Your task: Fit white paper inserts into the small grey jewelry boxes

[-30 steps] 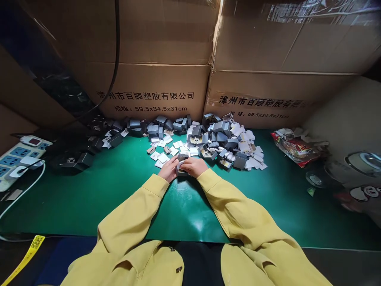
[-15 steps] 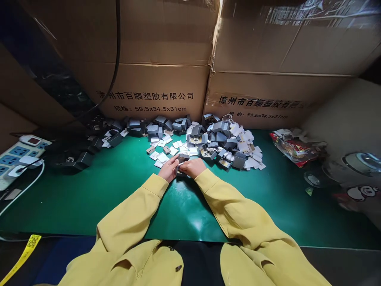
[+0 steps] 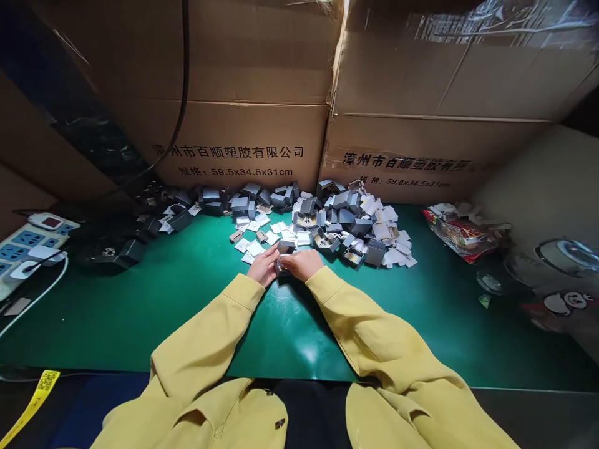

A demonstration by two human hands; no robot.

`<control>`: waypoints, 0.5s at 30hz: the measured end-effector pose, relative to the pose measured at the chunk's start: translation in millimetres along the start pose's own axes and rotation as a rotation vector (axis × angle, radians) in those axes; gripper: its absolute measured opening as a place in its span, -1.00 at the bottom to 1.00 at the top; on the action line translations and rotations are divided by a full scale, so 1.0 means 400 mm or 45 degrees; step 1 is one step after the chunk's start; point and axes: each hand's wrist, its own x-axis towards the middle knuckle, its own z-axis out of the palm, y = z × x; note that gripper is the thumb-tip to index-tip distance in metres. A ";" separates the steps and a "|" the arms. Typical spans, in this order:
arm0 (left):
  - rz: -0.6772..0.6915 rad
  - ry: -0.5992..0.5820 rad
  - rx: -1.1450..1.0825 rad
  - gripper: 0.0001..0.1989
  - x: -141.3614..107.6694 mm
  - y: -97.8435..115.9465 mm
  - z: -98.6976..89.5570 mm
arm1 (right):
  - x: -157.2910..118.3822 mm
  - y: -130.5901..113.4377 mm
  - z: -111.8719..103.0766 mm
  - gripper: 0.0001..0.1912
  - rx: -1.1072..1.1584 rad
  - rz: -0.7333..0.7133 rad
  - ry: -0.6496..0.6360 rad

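A small dark grey hinged box (image 3: 286, 247) sits between my two hands just above the green table, its lid tipped up. My left hand (image 3: 263, 267) is closed around its left side. The fingers of my right hand (image 3: 303, 264) are pressed together at the box's lower, open part; whether they also pinch something small inside is hidden. Beyond my hands lie loose white cards (image 3: 255, 247), and behind them a heap of similar grey boxes (image 3: 347, 215), several with their lids up and pale linings showing.
A power strip (image 3: 19, 249) with plugs and cables stands at the left edge. More dark boxes (image 3: 132, 251) lie nearby. Cardboard cartons (image 3: 243, 131) wall off the back. To the right are a red snack bag (image 3: 456, 237) and a clear lidded jar (image 3: 566, 254).
The lid of the box in my hands stands a little further open, and the fingers of my right hand have shifted slightly over its lower part. My left hand keeps its hold.
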 end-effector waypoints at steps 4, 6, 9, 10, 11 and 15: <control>-0.010 -0.019 0.000 -0.58 -0.002 0.002 0.000 | -0.003 -0.004 -0.006 -0.74 -0.021 0.054 0.006; -0.013 -0.033 -0.003 -0.56 -0.002 0.002 -0.001 | -0.004 -0.006 -0.009 -0.73 -0.058 0.074 -0.014; -0.006 -0.050 -0.023 -0.54 -0.002 0.003 -0.001 | -0.004 -0.007 -0.009 -0.70 -0.121 0.079 -0.030; -0.004 -0.057 -0.030 -0.54 -0.002 0.003 0.000 | -0.004 -0.007 -0.008 -0.69 -0.136 0.080 -0.025; -0.002 -0.064 -0.034 -0.54 -0.001 0.003 0.000 | -0.004 -0.008 -0.006 -0.69 -0.148 0.080 -0.021; -0.003 -0.048 -0.022 -0.53 0.000 0.000 -0.001 | 0.000 -0.010 0.008 -0.70 -0.182 0.092 -0.059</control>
